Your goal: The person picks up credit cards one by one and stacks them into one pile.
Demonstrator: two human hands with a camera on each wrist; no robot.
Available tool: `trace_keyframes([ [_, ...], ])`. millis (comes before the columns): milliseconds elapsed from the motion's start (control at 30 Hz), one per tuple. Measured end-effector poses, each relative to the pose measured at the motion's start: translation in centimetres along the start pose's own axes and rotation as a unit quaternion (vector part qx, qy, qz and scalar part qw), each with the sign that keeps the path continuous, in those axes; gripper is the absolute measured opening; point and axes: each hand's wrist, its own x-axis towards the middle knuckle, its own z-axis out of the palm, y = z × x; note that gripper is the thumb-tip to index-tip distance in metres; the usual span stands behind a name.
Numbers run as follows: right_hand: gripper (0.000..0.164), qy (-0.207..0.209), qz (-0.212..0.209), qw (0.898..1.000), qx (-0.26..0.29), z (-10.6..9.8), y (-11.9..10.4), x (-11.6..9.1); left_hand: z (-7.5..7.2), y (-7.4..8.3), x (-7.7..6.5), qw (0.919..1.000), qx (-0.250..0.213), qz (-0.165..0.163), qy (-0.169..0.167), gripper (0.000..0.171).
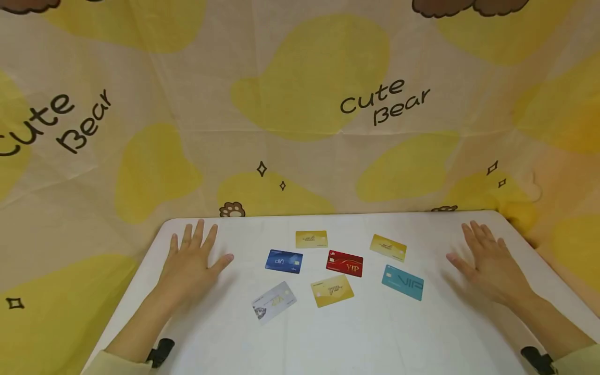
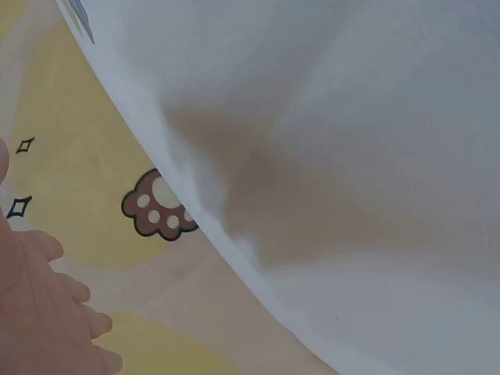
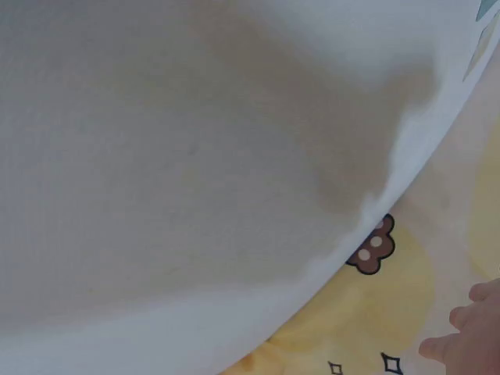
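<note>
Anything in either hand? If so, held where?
Nothing is held: the left hand and right hand are both open with fingers spread, apart from the cards on the white table.

From my end the head view comes through bright and evenly lit. Soft-edged shadows fall inward of the left hand (image 1: 189,263) and the right hand (image 1: 497,265), below the thumbs, on the white table (image 1: 290,346). Both wrist views reach me dimmer and greyer, with broad, blurry shadows beside the fingers. Between the two sets of fingers, the red card's (image 1: 344,263) smallest print is too soft to read.
</note>
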Motion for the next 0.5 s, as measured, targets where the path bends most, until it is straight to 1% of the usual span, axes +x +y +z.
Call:
trace_keyframes([
  [267, 0.089, 0.002, -0.005, 1.000, 0.011, -0.3, -1.8, 0.2, -0.4, 2.0, -0.2, 0.9998, -0.008, 0.012, 0.013, 0.090],
  [500, 0.089, 0.004, -0.016, 1.000, 0.023, -0.7, -3.8, 0.5, -0.7, 3.2, -0.7, 0.9990, -0.021, 0.030, 0.025, 0.088],
])
